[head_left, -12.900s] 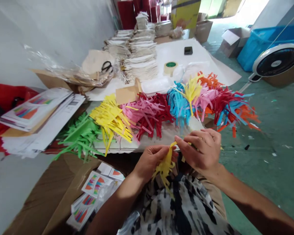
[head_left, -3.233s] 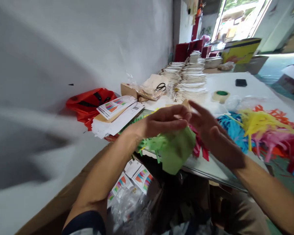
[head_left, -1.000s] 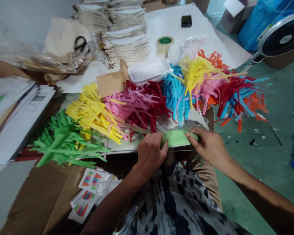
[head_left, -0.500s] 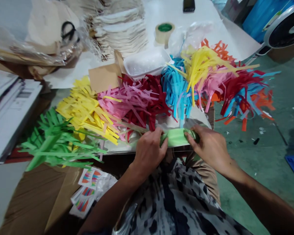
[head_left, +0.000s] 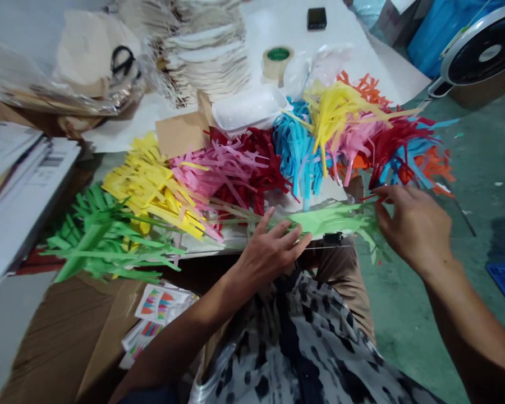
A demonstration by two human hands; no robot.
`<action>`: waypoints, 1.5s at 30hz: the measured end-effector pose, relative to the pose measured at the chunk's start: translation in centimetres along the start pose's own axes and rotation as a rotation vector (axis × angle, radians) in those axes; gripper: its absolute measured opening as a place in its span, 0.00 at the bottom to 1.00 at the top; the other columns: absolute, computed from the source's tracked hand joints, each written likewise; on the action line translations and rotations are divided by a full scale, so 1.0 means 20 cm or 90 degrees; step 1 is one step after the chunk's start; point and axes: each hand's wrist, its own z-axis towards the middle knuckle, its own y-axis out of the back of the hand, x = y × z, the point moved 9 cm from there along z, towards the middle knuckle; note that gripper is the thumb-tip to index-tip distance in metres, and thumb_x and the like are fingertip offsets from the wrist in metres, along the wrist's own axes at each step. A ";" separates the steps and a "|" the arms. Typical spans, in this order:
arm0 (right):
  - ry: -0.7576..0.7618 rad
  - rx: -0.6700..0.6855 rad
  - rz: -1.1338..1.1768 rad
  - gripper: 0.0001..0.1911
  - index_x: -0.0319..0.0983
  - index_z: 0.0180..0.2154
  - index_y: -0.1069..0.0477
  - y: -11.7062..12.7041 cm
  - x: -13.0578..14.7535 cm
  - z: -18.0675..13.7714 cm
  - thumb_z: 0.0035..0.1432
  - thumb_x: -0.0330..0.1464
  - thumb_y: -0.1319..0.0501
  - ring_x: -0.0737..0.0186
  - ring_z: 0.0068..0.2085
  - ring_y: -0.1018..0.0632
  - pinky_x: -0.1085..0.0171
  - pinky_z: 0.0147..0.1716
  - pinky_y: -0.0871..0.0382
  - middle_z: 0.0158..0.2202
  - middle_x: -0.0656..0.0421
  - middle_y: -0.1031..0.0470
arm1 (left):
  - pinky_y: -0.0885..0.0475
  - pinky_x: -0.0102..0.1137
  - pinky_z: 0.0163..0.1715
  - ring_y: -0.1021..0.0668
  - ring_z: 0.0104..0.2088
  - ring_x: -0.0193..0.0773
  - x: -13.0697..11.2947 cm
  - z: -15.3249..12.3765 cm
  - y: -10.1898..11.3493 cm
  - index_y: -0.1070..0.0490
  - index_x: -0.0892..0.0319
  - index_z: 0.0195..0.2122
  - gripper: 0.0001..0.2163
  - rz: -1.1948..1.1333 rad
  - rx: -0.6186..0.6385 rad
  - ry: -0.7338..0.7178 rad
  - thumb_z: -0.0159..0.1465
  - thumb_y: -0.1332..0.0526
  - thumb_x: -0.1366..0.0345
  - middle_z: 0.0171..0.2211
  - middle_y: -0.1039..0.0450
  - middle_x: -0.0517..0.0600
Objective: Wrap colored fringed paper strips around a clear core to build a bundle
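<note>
A light green fringed paper strip (head_left: 332, 220) lies stretched along the near edge of the table. My left hand (head_left: 271, 252) rests open at its left end, fingers spread and flat. My right hand (head_left: 412, 224) pinches the strip's right end, fingers curled around the fringe. Behind them lie heaps of cut paper fringe: green (head_left: 101, 238), yellow (head_left: 155, 182), pink (head_left: 219, 171), dark red (head_left: 261, 163), blue (head_left: 297, 148) and a mixed heap (head_left: 382, 140).
A white tray (head_left: 248, 109), a tape roll (head_left: 278, 59), scissors (head_left: 124, 59), stacked cloth bags (head_left: 206, 53) and a phone (head_left: 316, 18) lie farther back. Printed cards (head_left: 157, 306) sit in a carton at lower left. A fan (head_left: 480, 53) stands on the floor at right.
The folded green piece has been pulled out into a long strip. My right hand moved right with its end; my left hand opened and flattened.
</note>
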 end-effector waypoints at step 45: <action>0.269 0.143 0.333 0.09 0.42 0.41 0.22 -0.21 0.35 -0.04 0.72 0.39 0.38 0.54 0.43 0.21 0.57 0.44 0.35 0.40 0.57 0.18 | 0.27 0.37 0.45 0.22 0.43 0.41 0.18 -0.09 0.02 0.19 0.56 0.42 0.05 -0.181 -0.157 0.317 0.72 0.35 0.65 0.40 0.18 0.49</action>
